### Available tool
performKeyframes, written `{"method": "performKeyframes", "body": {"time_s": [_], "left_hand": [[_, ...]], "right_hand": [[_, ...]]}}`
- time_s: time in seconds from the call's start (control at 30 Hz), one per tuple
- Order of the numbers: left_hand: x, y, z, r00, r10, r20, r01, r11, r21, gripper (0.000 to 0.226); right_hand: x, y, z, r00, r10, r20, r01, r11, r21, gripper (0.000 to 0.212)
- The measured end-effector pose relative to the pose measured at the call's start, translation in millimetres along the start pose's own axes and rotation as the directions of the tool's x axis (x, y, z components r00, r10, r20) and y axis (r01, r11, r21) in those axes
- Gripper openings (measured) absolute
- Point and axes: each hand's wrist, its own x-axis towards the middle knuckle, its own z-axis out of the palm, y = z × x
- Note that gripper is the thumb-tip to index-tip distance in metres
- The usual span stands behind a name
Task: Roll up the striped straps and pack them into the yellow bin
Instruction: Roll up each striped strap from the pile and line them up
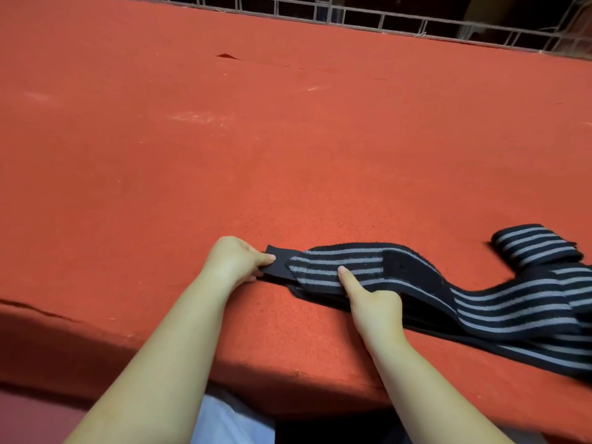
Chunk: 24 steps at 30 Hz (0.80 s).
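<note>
A black strap with grey stripes lies stretched along the near edge of the red table, running off to the right. My left hand pinches the strap's plain black end tab at its left tip. My right hand has its forefinger stretched out, pressing down on the striped part, while its other fingers are curled at the strap's near edge. A second striped strap, partly folded over, lies at the far right. The yellow bin is out of view.
The red felt-covered table spreads wide beyond the hands, with a small tear far back. A white wire grid runs along the table's far edge. The table's front edge drops just below the strap.
</note>
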Motion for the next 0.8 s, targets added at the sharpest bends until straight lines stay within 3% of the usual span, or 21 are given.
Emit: {"method": "performKeyframes", "body": {"time_s": [0.5, 0.7, 0.8], "left_hand": [[6.4, -12.4, 1.3, 0.997, -0.015, -0.077, 0.010, 0.998, -0.059, 0.028], [8.5, -12.7, 5.0, 0.994, 0.034, -0.104, -0.031, 0.999, 0.035, 0.024], [6.7, -12.5, 6.6, 0.982, 0.120, -0.143, -0.083, 0.968, 0.238, 0.024]], "right_hand": [[6.0, 14.8, 15.5, 0.994, -0.108, -0.026, 0.102, 0.981, -0.162, 0.047], [3.1, 11.9, 14.9, 0.992, -0.127, 0.000, 0.119, 0.930, -0.348, 0.060], [2.8, 13.6, 15.6, 0.991, -0.137, 0.006, 0.129, 0.915, -0.382, 0.057]]}}
